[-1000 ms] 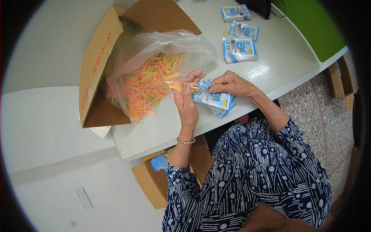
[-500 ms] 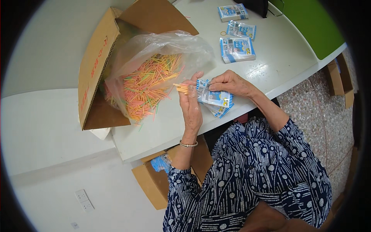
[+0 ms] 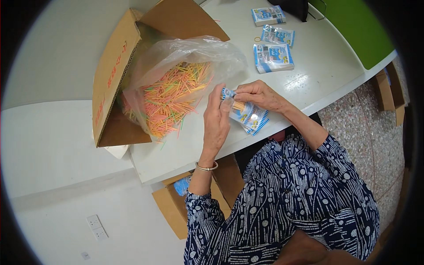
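Observation:
My left hand (image 3: pixel 216 120) is closed with thumb and fingers at the upper left end of a small clear packet (image 3: pixel 252 114) with blue and white print. Pale orange sticks (image 3: pixel 239 106) show at the packet, seemingly inside it. Pinching the packet's top edge from the other side is my right hand (image 3: pixel 259 94). More of the same packets (image 3: pixel 258 129) lie beneath, near the table's front edge. To the left, a clear plastic bag (image 3: pixel 221 57) holds a heap of thin pink, yellow, orange and green sticks (image 3: pixel 173 99).
The plastic bag sits in a tipped, open cardboard box (image 3: pixel 115 81) on the white table (image 3: pixel 318 66). Stacks of packets (image 3: pixel 273 57) and a rubber band (image 3: pixel 257 39) lie at the back right. Below the table stands another cardboard box (image 3: pixel 170 207) with blue packaging inside.
The bundle of sticks has gone from my left fingers to the packet. My left hand has closed in on the packet's end, and my right hand remains at its top edge.

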A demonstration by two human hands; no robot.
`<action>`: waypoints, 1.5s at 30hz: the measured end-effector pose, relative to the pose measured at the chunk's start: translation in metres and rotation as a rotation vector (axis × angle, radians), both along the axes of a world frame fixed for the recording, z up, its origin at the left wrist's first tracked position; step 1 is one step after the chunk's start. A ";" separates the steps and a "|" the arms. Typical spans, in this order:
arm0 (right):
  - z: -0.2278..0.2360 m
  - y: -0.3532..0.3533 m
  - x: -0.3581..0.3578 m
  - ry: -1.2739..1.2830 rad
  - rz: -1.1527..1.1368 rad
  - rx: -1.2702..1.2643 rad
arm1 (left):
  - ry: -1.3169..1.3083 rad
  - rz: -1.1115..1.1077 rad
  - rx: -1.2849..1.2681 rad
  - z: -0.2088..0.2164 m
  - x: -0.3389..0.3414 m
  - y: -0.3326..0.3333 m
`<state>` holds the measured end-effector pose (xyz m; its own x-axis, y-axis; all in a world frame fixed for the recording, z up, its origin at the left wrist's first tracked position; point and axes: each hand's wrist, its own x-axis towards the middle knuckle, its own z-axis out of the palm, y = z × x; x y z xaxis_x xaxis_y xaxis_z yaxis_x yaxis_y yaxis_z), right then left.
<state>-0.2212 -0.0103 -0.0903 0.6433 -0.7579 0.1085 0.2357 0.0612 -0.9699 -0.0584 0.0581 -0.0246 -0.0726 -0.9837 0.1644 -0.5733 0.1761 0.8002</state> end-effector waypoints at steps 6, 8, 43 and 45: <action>0.001 -0.002 0.007 -0.062 0.006 0.007 | 0.098 0.010 0.013 -0.006 0.017 -0.014; 0.009 -0.002 0.008 -0.065 0.016 0.055 | 0.192 0.026 0.015 0.000 0.014 -0.018; 0.004 -0.027 -0.044 0.126 -0.221 0.185 | -0.961 -0.375 -0.284 -0.042 0.072 -0.030; 0.009 -0.019 -0.048 0.122 -0.236 0.199 | -0.692 -0.325 -0.334 -0.033 0.061 -0.041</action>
<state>-0.2695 -0.0298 -0.0814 0.4467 -0.8860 -0.1243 0.1484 0.2104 -0.9663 0.0028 0.0168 -0.0576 -0.5362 -0.8039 0.2574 -0.7962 0.5829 0.1619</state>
